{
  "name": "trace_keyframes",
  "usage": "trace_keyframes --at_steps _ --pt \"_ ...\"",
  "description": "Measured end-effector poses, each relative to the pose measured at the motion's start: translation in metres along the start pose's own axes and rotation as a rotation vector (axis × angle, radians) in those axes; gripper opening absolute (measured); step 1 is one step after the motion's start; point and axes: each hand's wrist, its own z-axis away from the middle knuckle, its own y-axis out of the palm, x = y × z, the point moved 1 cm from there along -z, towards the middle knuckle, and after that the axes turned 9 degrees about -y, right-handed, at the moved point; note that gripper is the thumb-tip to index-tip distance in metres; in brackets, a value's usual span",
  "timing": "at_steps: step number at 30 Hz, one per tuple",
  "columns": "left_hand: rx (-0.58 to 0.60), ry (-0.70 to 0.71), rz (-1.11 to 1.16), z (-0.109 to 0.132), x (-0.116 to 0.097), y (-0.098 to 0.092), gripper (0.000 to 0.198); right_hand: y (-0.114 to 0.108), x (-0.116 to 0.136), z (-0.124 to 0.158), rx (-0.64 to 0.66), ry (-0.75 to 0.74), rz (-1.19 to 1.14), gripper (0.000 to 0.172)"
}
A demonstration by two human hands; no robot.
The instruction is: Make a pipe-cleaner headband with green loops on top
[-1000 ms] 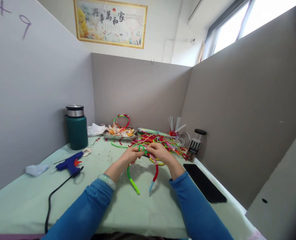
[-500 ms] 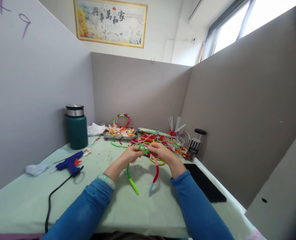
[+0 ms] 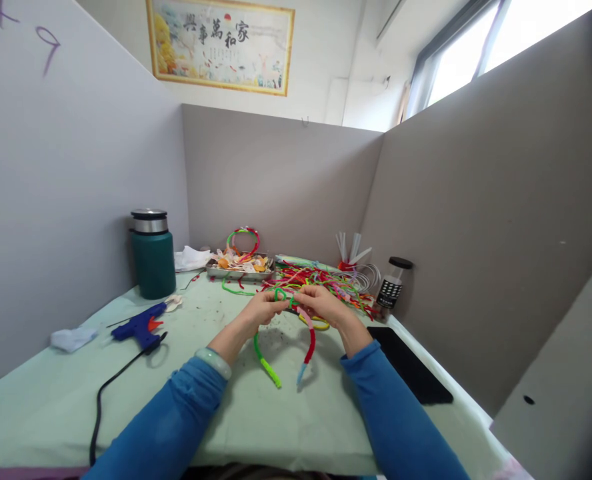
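A curved, multicoloured pipe-cleaner headband [image 3: 310,344] is held above the table [image 3: 256,427], its two ends hanging apart. At its top, a looped green pipe cleaner [image 3: 279,294] is pinched between the closed fingertips of the left hand [image 3: 262,310] and right hand [image 3: 322,304]; the exact grip is partly hidden. Beyond, loose pipe cleaners [image 3: 326,281] are heaped beside a metal tray [image 3: 241,275]. A blue glue gun [image 3: 139,328] is laid leftward.

A green loop [image 3: 280,294] shows at the bend of a fuzzy arched band [image 3: 310,345], green at left, pink, red and pale blue at right.
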Motion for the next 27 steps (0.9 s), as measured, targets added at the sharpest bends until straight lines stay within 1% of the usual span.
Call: trace_keyframes --at_steps 3,6,8,9,11,14,16,19,21,24,27 --pt "-0.036 -0.019 -0.023 -0.003 0.003 -0.001 0.037 0.005 0.006 0.000 -0.068 -0.074 0.128 0.026" --pt "-0.105 -0.050 -0.082 -0.006 0.005 -0.001 0.035 0.013 0.014 -0.001 -0.199 -0.129 0.360 0.019" --pt "-0.134 -0.050 -0.112 -0.007 0.007 -0.001 0.035 0.017 0.016 -0.002 -0.263 -0.129 0.461 0.017" --pt "-0.134 -0.044 -0.118 -0.008 0.008 0.000 0.036 0.019 0.016 -0.002 -0.281 -0.112 0.473 0.017" --pt "-0.107 -0.032 -0.123 -0.008 0.009 0.000 0.039 0.020 0.015 -0.003 -0.286 -0.062 0.428 0.017" --pt "-0.075 -0.022 -0.130 -0.009 0.010 0.000 0.044 0.018 0.011 -0.003 -0.270 -0.009 0.294 0.019" --pt "-0.078 -0.023 -0.126 -0.009 0.011 -0.001 0.045 0.015 0.008 -0.003 -0.226 -0.001 0.163 0.022" --pt "-0.081 -0.032 -0.118 -0.009 0.010 -0.002 0.044 0.012 0.006 -0.003 -0.109 0.014 -0.059 0.028" --pt "-0.076 -0.031 -0.124 -0.008 0.010 -0.001 0.043 0.012 0.005 -0.003 -0.081 0.048 -0.147 0.029" --pt "-0.071 -0.015 -0.143 -0.007 0.009 0.001 0.042 0.016 0.007 -0.004 -0.151 0.061 -0.123 0.027" --pt "-0.058 -0.010 -0.129 -0.006 0.009 0.001 0.042 0.021 0.009 -0.005 -0.191 0.008 -0.065 0.026"
